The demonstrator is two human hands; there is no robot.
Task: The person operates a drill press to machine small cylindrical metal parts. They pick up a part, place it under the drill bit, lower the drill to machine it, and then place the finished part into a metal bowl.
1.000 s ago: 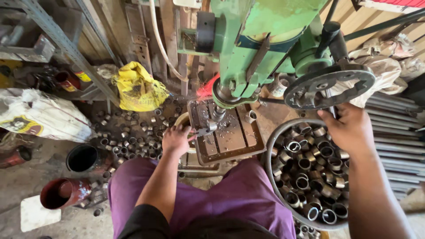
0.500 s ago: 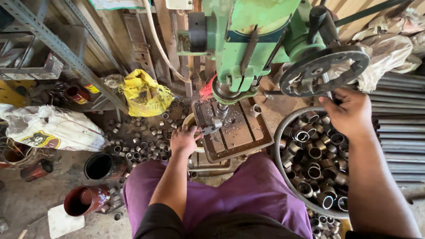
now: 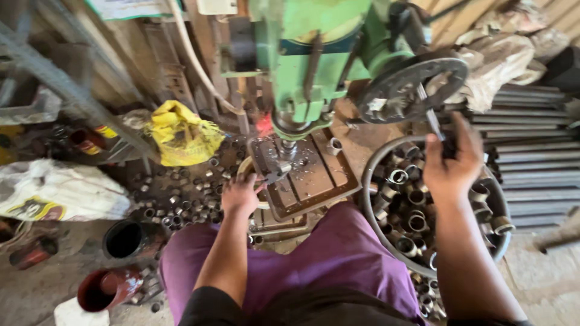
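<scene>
Left hand (image 3: 240,194) at the near-left corner of the drill table (image 3: 314,181), fingers closed on a small metal ring piece (image 3: 275,174) held flat under the spindle (image 3: 287,145), likely to steady it against turning. Right hand (image 3: 450,166) wrapped shut around a handle of the feed wheel (image 3: 411,87) (grip partly blurred). Round tub (image 3: 423,205) of cut pipe rings sits just right of the table, within reach. More rings (image 3: 175,193) are scattered on the floor at left, beside a yellow bag (image 3: 181,136).
</scene>
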